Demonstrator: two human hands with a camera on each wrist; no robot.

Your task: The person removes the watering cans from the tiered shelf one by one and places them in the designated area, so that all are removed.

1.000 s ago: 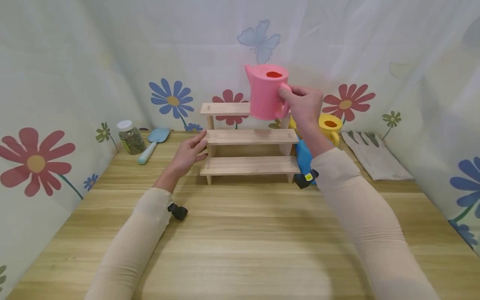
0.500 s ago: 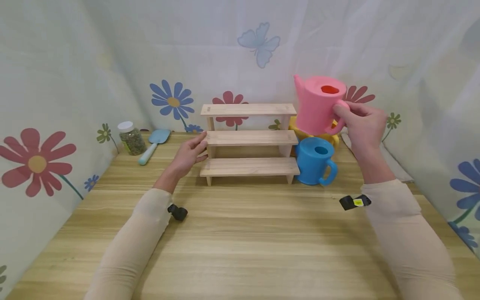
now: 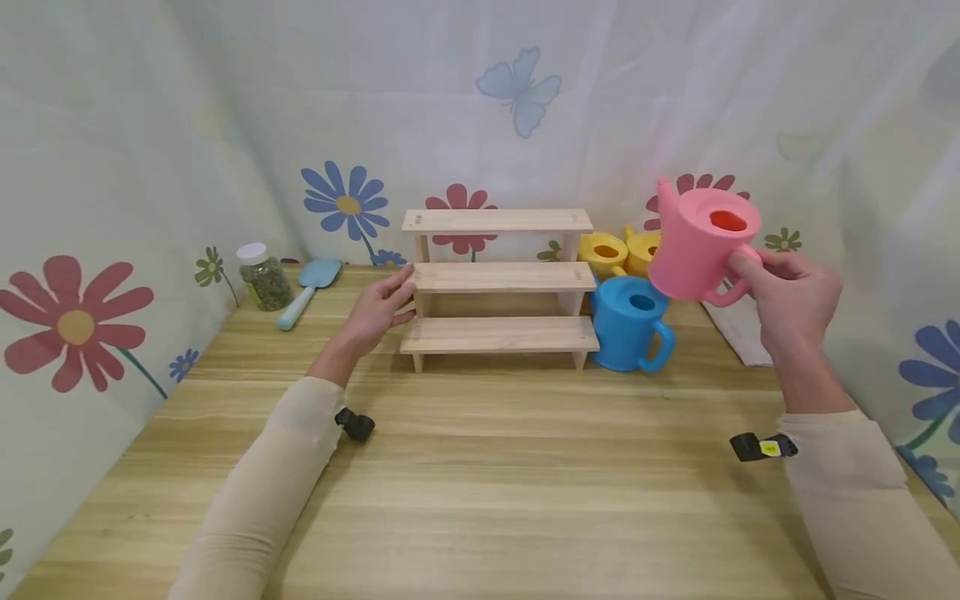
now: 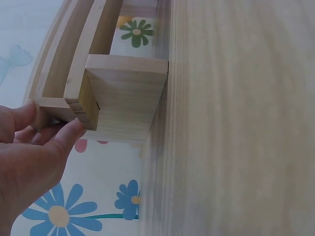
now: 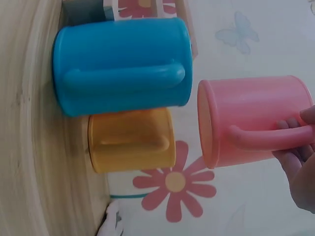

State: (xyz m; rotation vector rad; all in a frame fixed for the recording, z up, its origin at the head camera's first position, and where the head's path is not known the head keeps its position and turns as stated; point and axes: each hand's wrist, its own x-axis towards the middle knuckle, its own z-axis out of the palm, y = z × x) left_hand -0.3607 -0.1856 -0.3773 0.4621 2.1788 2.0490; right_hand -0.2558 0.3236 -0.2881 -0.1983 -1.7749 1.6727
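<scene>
My right hand (image 3: 797,293) holds a pink watering can (image 3: 701,242) by its handle, in the air to the right of a three-tier wooden shelf (image 3: 498,277). The right wrist view shows fingers curled around the handle of the pink can (image 5: 256,118). My left hand (image 3: 375,312) grips the shelf's left end near the middle tier; in the left wrist view the thumb lies on one side and other fingers (image 4: 47,132) partly hide behind the wood. A blue watering can (image 3: 628,323) stands on the table against the shelf's right end.
Two yellow watering cans (image 3: 602,252) stand behind the blue one, partly hidden. A pale glove (image 3: 742,329) lies at the right, partly covered by the pink can and hand. At the back left are a lidded jar (image 3: 264,279) and a light blue trowel (image 3: 306,292).
My right hand has carried the pink watering can from in front of the top tier to the right and down, past the blue can. The left hand and shelf have stayed put.
</scene>
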